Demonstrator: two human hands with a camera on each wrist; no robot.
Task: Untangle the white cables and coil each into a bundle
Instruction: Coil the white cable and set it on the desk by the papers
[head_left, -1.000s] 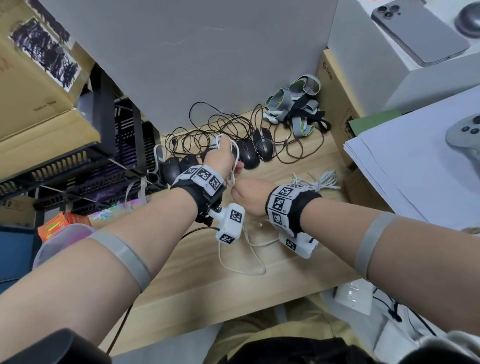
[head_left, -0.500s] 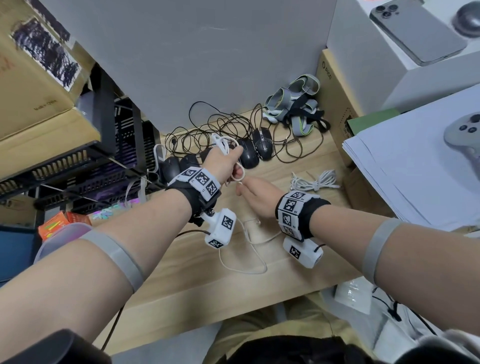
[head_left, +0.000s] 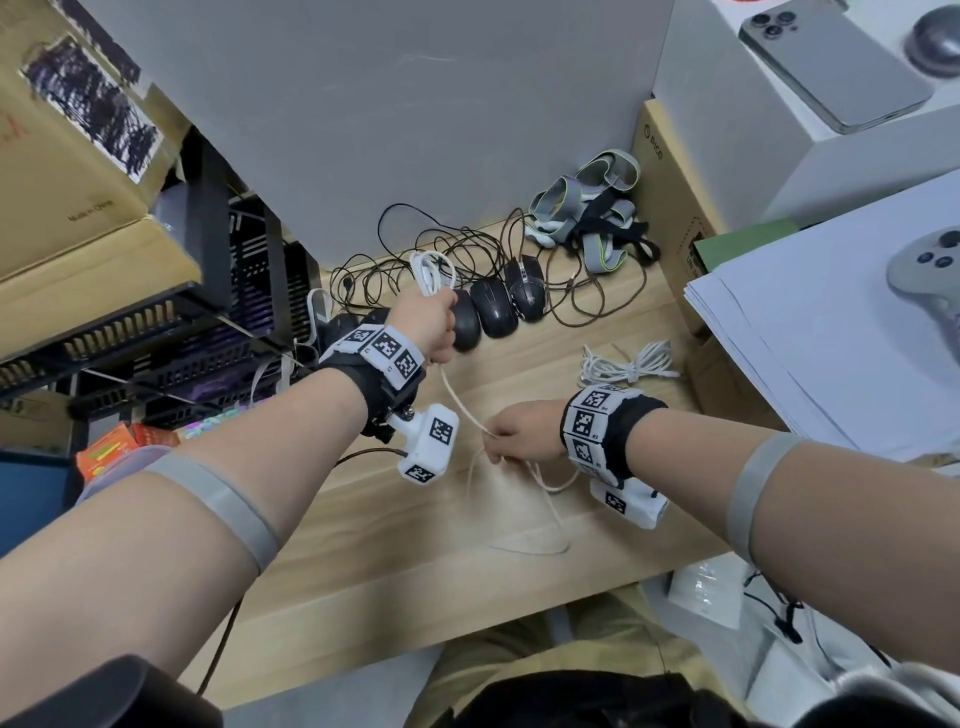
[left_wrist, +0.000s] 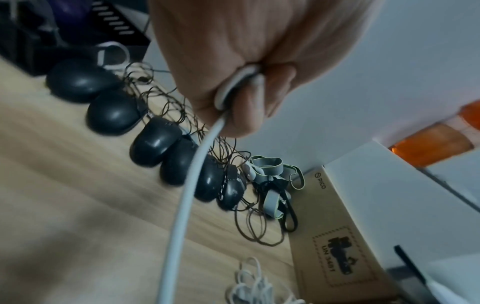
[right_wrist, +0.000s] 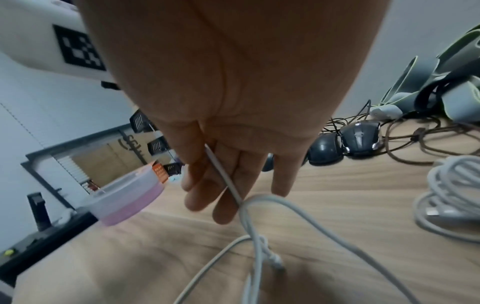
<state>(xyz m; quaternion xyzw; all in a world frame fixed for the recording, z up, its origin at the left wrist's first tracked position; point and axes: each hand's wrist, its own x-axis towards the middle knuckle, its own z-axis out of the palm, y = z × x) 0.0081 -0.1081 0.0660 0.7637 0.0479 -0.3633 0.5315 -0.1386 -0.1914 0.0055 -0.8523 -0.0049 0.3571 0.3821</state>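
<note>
My left hand (head_left: 431, 325) is raised above the desk and grips several loops of a white cable (head_left: 430, 271); the left wrist view shows the fingers (left_wrist: 249, 109) curled round it. From that fist the cable (head_left: 464, 409) runs down to my right hand (head_left: 511, 434), which pinches it between thumb and fingers (right_wrist: 228, 197) near the desk. The slack (head_left: 540, 530) lies in a loose loop on the wood, and its plug end (right_wrist: 276, 261) rests there too. A second white cable (head_left: 628, 364) lies coiled at the right.
A row of black mice (head_left: 493, 306) with tangled dark cords (head_left: 415, 254) lies along the grey back wall. Grey straps (head_left: 592, 213) sit at the back right, beside a cardboard box (head_left: 670, 208) and stacked paper (head_left: 831, 332). A black rack (head_left: 156, 332) stands left.
My hands have drawn apart: the left stayed raised with the loops, and the right slid down and back along the cable toward the front of the desk.
</note>
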